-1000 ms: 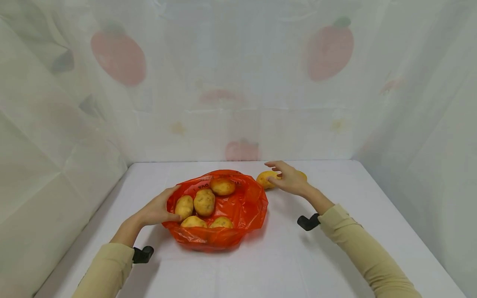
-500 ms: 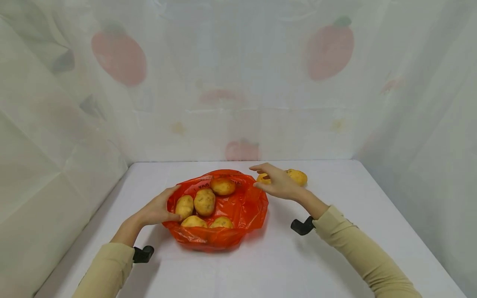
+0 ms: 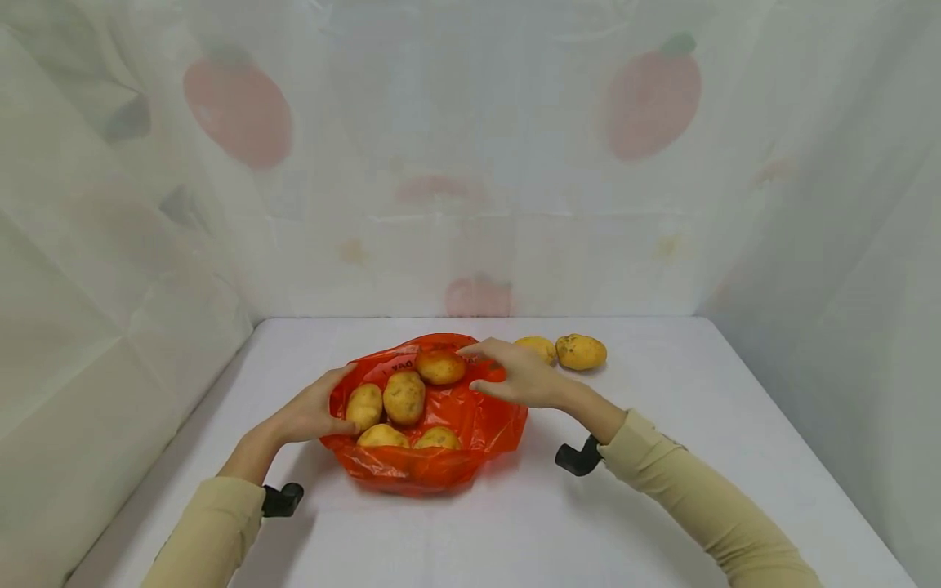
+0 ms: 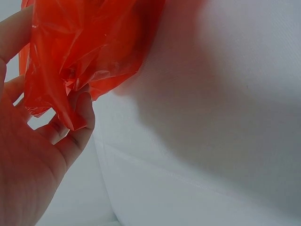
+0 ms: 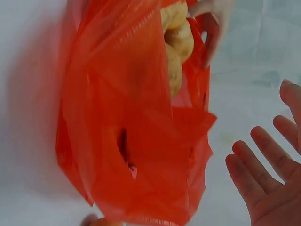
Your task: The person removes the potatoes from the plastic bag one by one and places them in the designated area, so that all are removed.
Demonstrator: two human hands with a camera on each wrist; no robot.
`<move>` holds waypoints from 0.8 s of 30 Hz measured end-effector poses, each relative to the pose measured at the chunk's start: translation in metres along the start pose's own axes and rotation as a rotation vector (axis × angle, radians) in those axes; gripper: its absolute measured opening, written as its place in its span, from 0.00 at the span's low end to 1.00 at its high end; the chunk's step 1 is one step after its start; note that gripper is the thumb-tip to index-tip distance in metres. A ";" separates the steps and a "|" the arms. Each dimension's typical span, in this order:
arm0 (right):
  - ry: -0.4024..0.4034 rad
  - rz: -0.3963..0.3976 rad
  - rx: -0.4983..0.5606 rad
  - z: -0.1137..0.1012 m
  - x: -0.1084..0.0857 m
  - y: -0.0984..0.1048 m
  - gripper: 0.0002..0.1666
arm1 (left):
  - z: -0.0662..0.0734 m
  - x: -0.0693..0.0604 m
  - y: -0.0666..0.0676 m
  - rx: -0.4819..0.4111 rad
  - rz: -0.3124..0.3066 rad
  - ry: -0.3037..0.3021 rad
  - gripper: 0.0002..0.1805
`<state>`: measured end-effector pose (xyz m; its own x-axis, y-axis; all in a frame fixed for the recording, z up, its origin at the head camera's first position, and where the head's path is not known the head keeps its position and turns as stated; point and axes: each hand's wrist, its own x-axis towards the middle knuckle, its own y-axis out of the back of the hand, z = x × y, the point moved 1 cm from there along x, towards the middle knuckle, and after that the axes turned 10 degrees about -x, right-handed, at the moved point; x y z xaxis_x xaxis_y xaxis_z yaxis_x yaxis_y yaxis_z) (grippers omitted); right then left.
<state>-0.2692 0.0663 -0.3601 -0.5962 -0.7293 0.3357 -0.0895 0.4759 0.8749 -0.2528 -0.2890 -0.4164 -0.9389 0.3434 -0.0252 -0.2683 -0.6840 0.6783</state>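
A red plastic bag (image 3: 470, 415) lies open on the white table with several potatoes (image 3: 403, 398) inside. My left hand (image 3: 312, 411) grips the bag's left edge. In the left wrist view, the fingers of my left hand (image 4: 33, 155) curl against the crumpled plastic. Over the bag's right side hovers my right hand (image 3: 520, 376), its fingers spread and holding nothing. The right wrist view shows my right hand (image 5: 268, 174) apart from the bag (image 5: 122, 141). Behind that hand, one potato (image 3: 540, 349) on the table is partly hidden, beside another potato (image 3: 581, 352).
The white table (image 3: 470, 539) runs back to a pale curtain (image 3: 470, 147) printed with faded red fruit. Similar hangings enclose the left and right sides. A black device (image 3: 283, 500) is on the left wrist, and another black device (image 3: 579, 457) on the right.
My right hand has moved left from in front of the two loose potatoes to above the bag's right side, uncovering those potatoes. The left hand and bag stay put.
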 end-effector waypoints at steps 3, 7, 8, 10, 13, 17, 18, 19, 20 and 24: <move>0.033 -0.018 -0.020 -0.005 0.004 -0.005 0.28 | 0.000 0.000 0.000 -0.003 -0.001 0.005 0.56; 0.071 -0.065 -0.018 -0.010 0.008 -0.013 0.28 | 0.000 0.001 -0.001 -0.002 -0.001 0.004 0.56; 0.078 -0.078 -0.013 -0.011 0.009 -0.014 0.28 | 0.001 0.001 -0.001 -0.003 0.000 0.002 0.56; 0.091 -0.102 -0.003 -0.012 0.010 -0.018 0.28 | 0.001 0.001 -0.001 -0.004 0.000 0.001 0.56; 0.106 -0.124 -0.004 -0.014 0.013 -0.025 0.28 | 0.002 0.002 -0.002 -0.008 -0.001 -0.002 0.56; 0.093 -0.154 -0.016 -0.016 0.013 -0.034 0.27 | 0.002 0.002 -0.002 -0.008 0.001 0.001 0.56; 0.080 -0.169 -0.022 -0.016 0.013 -0.037 0.27 | 0.002 0.002 -0.002 -0.011 -0.001 0.006 0.56; 0.068 -0.185 -0.025 -0.017 0.012 -0.040 0.27 | 0.002 0.001 -0.003 -0.015 -0.002 0.009 0.56; 0.055 -0.202 -0.028 -0.017 0.012 -0.043 0.27 | 0.001 0.001 -0.003 -0.017 -0.002 0.013 0.56; 0.013 -0.275 -0.029 -0.015 0.009 -0.052 0.28 | -0.001 0.001 -0.005 -0.019 -0.001 0.008 0.56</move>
<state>-0.2578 0.0273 -0.3975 -0.5424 -0.8355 0.0882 -0.2241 0.2450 0.9433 -0.2525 -0.2864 -0.4203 -0.9403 0.3388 -0.0321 -0.2733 -0.6956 0.6644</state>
